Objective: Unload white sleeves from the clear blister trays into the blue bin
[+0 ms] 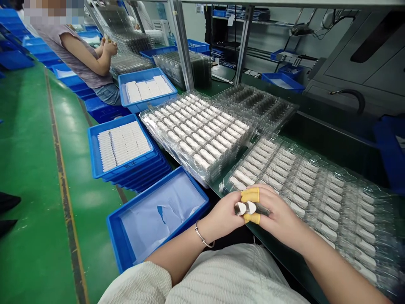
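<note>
Pieces [251, 207], ends toward the camera, long axes foreshortened, white-faced, silvery-sided (left hand [221, 215] and right hand [280, 213] in a pinch around them).

Not a word can be read with certainty. Dark marks [130, 164] that look like writing stand on the near side of a blue bin [93, 145] left of the middle (too small and blurred to make out), and in the background a pale tag [231, 20] hangs at a shelf [278, 24], any print on it too small to tell
</note>
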The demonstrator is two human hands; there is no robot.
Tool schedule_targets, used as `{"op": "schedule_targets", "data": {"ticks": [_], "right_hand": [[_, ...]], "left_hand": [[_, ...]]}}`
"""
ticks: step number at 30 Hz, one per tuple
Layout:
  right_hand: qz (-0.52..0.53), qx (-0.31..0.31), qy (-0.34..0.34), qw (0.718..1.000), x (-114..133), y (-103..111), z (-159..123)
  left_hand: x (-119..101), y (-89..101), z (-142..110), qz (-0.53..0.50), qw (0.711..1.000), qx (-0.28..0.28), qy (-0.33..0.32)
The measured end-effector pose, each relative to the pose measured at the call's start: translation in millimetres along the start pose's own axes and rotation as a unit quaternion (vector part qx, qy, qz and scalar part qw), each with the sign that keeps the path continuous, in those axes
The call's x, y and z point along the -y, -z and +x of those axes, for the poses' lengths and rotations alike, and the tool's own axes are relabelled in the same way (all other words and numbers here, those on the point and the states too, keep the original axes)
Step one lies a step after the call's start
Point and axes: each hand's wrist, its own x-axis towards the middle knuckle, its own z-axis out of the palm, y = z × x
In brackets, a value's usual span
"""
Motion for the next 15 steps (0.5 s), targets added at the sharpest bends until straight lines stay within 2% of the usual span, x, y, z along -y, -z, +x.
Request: {"op": "schedule_targets", "data": {"ticks": [3, 5, 8, 11, 15], "right_hand": [[0.06, -0.092, -0.122, 0.987, -8.0, 1.6, -8.6], [0.14, -0.132, -0.189, 0.963, -13.9, 2.0, -11.8], [0.263, -0.136, -0.223, 0.929, -19.9, 2.8, -13.6], [0.333, -0.124, -0.257, 0.899, -20.7, 3.8, -14.1], [0.394, -0.131, -0.28, 0.865, -19.6, 3.7, -14.5]], "left_hand": [[1.0, -5.8, -0.8, -0.084, 0.995, -0.048, 0.013], [2.2, -8.6, -1.0, -0.169, 0.984, -0.02, 0.046], [2.9, -11.4, -1.6, -0.285, 0.95, 0.036, 0.118], [2.1, -13.5, -3.1, -0.358, 0.915, 0.059, 0.18], [1.8, -17.0, -4.9, -0.393, 0.895, 0.082, 0.197]]}}
